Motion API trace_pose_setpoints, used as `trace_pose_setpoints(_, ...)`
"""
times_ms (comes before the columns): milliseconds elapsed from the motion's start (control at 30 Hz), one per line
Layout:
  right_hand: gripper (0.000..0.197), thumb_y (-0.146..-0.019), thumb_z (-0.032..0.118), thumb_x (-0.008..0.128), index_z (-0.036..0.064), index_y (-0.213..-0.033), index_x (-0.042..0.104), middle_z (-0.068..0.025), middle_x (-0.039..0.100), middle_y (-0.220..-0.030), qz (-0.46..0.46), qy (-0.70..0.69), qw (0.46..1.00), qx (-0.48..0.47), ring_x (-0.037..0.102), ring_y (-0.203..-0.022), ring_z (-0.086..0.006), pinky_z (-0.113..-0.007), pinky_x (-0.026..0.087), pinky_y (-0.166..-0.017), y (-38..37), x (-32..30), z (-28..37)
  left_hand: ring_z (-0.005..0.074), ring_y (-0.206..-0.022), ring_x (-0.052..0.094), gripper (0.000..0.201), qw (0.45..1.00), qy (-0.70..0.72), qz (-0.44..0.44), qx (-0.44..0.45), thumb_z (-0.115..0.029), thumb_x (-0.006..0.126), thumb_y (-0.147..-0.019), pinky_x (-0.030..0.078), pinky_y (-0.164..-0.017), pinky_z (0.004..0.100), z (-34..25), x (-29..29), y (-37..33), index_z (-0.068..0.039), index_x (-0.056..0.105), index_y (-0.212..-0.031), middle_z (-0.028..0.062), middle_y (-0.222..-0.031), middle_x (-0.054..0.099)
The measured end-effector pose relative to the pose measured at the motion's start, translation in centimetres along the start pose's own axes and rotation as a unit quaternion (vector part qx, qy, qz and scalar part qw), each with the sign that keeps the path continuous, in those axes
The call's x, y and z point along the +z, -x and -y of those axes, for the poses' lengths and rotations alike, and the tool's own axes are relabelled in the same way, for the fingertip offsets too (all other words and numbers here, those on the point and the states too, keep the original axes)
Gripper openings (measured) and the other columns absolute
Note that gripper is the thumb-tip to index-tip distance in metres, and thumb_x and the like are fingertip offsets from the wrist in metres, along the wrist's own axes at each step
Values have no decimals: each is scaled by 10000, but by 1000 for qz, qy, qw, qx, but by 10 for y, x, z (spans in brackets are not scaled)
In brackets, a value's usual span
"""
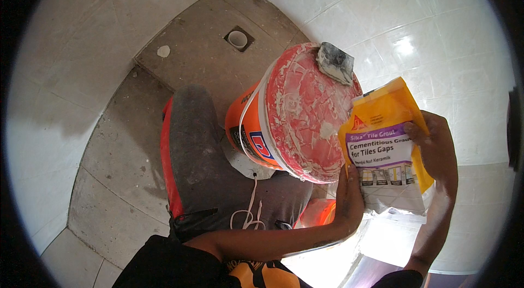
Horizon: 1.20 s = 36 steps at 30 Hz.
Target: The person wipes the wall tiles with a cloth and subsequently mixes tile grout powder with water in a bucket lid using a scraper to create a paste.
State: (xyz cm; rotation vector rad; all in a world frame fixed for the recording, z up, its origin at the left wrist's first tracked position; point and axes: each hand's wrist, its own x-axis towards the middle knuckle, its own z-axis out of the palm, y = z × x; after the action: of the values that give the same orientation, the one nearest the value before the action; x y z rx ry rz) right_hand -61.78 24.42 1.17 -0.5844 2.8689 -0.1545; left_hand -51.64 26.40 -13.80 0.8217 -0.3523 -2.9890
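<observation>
A yellow and white grout bag (pixel 382 146) with a purple band is held up at the right, in front of a bucket lid. My right hand (pixel 436 143) grips its right edge, thumb over the front. Against the lower left side of the bag, my left hand (pixel 351 184) is closed on it, the fingers partly hidden. Just left of the bag is the red lid (pixel 305 119), smeared with dried pale material, on an orange bucket (pixel 245 124). A grubby grey block-like piece (pixel 335 63) rests at the lid's far edge.
Pale tiled walls (pixel 404 26) meet behind a grey floor (pixel 202 31) with an open drain pipe (pixel 237 40). My bent leg (pixel 191 141) is left of the bucket. A pale cord (pixel 252 211) lies near my lap, beside a smaller orange-red container (pixel 322 213).
</observation>
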Motion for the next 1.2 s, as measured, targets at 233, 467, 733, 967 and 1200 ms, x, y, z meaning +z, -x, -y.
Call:
trace_pose_setpoints(233, 264, -901, 189, 558, -57, -957, 634, -135, 660, -769, 4, 12, 1000, -4, 627, -662, -186, -326, 506, -660, 1, 1, 10, 188, -1095, 479, 485, 997, 60, 44, 6, -396, 308, -1018, 385, -956, 310, 5, -3, -2, -43, 325, -1351, 138, -1211, 504)
trace_pose_setpoints(467, 251, -897, 178, 563, -54, -957, 639, -136, 666, -781, -7, 26, 1000, -14, 630, -660, -190, -323, 504, -657, 2, 1, 15, 190, -1033, 527, 503, 995, 75, 61, 16, -381, 371, -1007, 439, -886, 326, 4, -4, -3, -9, 354, -1345, 149, -1160, 548)
trace_pose_setpoints(733, 247, -890, 172, 574, -54, -966, 639, -138, 671, -789, -12, 25, 1000, -14, 631, -662, -189, -325, 504, -663, -1, 0, 15, 173, -1032, 519, 469, 993, 101, 56, 5, -354, 407, -1003, 413, -916, 322, -1, -1, -4, -19, 384, -1331, 128, -1169, 554)
trace_pose_setpoints(967, 261, -902, 187, 563, -54, -967, 638, -146, 673, -800, -22, 71, 997, 1, 645, -665, -196, -324, 518, -662, -2, 0, 24, 162, -1015, 524, 464, 991, 113, 65, -23, -354, 416, -1001, 419, -910, 321, -5, -3, -6, -21, 389, -1324, 125, -1152, 557)
trace_pose_setpoints(1200, 266, -900, 192, 563, -54, -964, 642, -149, 672, -802, -11, 30, 999, -11, 643, -661, -198, -326, 519, -665, -3, -5, 21, 161, -1002, 533, 462, 992, 112, 60, -9, -357, 403, -1004, 434, -884, 328, -5, 0, -6, -4, 397, -1302, 118, -1131, 568)
